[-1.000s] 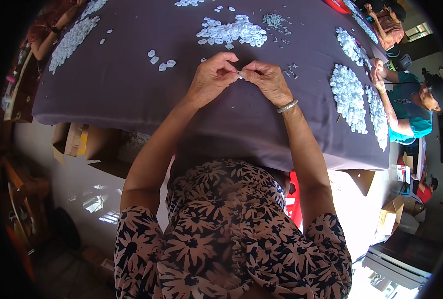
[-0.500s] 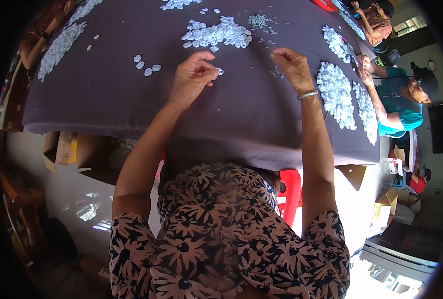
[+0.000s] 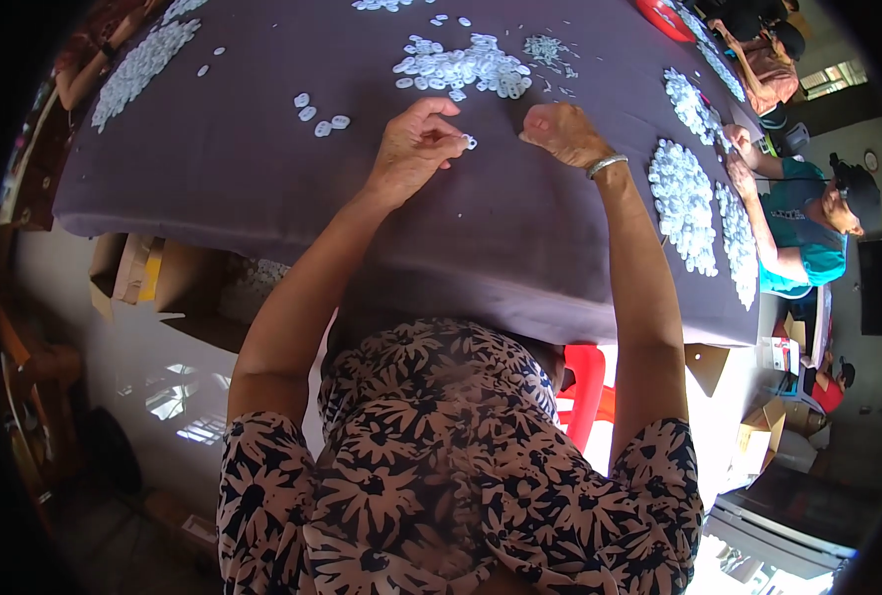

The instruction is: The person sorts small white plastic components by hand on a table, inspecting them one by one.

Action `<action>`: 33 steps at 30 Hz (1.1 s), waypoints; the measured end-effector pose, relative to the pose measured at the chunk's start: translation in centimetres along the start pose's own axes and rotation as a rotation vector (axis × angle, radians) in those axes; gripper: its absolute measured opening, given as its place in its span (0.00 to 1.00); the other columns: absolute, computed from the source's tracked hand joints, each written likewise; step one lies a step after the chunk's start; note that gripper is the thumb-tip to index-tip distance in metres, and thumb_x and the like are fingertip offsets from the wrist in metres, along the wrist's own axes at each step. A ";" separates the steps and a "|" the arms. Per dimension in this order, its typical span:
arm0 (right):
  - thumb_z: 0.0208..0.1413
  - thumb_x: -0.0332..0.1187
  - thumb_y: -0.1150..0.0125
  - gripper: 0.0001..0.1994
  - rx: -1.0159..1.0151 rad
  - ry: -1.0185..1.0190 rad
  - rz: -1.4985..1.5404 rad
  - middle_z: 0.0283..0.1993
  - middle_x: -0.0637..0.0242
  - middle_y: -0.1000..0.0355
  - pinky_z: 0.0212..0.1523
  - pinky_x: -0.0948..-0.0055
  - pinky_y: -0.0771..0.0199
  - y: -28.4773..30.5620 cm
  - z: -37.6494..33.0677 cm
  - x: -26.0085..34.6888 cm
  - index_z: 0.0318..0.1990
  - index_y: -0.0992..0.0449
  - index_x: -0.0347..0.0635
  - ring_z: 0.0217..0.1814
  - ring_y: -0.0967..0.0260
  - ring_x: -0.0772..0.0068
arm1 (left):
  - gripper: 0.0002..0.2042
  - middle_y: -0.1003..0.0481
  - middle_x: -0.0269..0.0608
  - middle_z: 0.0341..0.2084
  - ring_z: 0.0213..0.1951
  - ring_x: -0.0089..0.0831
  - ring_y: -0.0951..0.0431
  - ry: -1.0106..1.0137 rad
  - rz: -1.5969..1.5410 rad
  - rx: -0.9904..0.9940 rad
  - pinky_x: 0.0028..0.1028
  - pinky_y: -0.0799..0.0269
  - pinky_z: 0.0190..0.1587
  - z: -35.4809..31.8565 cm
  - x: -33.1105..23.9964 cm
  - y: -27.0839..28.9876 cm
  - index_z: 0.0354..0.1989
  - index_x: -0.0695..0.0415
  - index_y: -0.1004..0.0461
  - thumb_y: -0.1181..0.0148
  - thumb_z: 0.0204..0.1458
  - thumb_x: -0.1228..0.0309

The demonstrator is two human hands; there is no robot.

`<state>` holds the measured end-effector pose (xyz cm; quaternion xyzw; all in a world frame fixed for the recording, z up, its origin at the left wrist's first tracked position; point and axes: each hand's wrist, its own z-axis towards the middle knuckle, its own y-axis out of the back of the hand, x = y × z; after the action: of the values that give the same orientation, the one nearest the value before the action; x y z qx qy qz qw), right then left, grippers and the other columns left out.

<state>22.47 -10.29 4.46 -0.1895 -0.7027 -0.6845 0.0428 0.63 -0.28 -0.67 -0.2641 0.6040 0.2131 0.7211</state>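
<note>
My left hand (image 3: pixel 413 157) pinches a small white oval plastic piece (image 3: pixel 470 143) with holes in it between thumb and forefinger, just above the dark tablecloth. To its right, my right hand (image 3: pixel 566 135) is closed, its fingertips pointing toward the left hand. Whatever those fingers may hold is too small or hidden to make out. Beyond both hands lies a heap of similar white pieces (image 3: pixel 471 67). A scatter of tiny thin metal-looking bits (image 3: pixel 546 50) sits just right of that heap. Several loose white pieces (image 3: pixel 323 129) rest left of my left hand.
More white heaps lie at the left (image 3: pixel 143 71) and right (image 3: pixel 684 208) of the table (image 3: pixel 262 188). A red basin (image 3: pixel 667 20) stands at the far right. A co-worker in a teal shirt (image 3: pixel 820 256) works along the right edge. A cardboard box (image 3: pixel 188 288) is below the left edge.
My right hand has moved left, closer to my left hand, and its fingers have turned inward. The left hand keeps its pinch on the white piece. The whole view has shifted slightly.
</note>
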 end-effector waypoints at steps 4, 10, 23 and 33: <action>0.48 0.34 0.37 0.09 -0.119 0.024 0.574 0.28 0.68 0.28 0.31 0.76 0.32 -1.8 0.1 0.4 0.30 0.25 0.38 0.27 0.32 0.75 | 0.18 0.24 0.36 0.29 0.30 0.19 0.26 -0.003 -0.028 -0.008 0.18 0.31 0.29 0.1 0.0 0.1 0.47 0.60 0.33 0.38 0.48 0.78; 0.54 0.28 0.42 0.03 -0.246 0.119 1.141 0.27 0.75 0.32 0.25 0.85 0.38 -5.1 0.8 3.9 0.32 0.26 0.38 0.25 0.40 0.87 | 0.19 0.24 0.37 0.29 0.30 0.20 0.26 0.004 -0.068 -0.037 0.19 0.31 0.29 0.0 -0.1 0.3 0.47 0.61 0.34 0.38 0.46 0.77; 0.57 0.31 0.44 0.06 -0.235 0.156 1.296 0.30 0.75 0.33 0.29 0.84 0.38 -7.2 0.5 5.3 0.37 0.27 0.39 0.29 0.41 0.87 | 0.19 0.24 0.36 0.28 0.30 0.19 0.25 -0.024 0.038 -0.059 0.19 0.30 0.30 0.1 0.7 0.2 0.48 0.60 0.35 0.40 0.48 0.78; 0.58 0.30 0.44 0.05 -0.273 0.140 1.222 0.28 0.76 0.34 0.28 0.85 0.38 -7.3 0.3 5.7 0.36 0.26 0.39 0.27 0.41 0.86 | 0.19 0.24 0.37 0.29 0.31 0.19 0.25 -0.018 0.072 -0.093 0.19 0.29 0.30 0.0 0.4 -0.1 0.49 0.60 0.36 0.39 0.48 0.77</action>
<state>14.92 -8.73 -0.66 -0.5152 -0.3694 -0.6306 0.4476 0.76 -0.30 -1.08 -0.2734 0.5961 0.2691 0.7054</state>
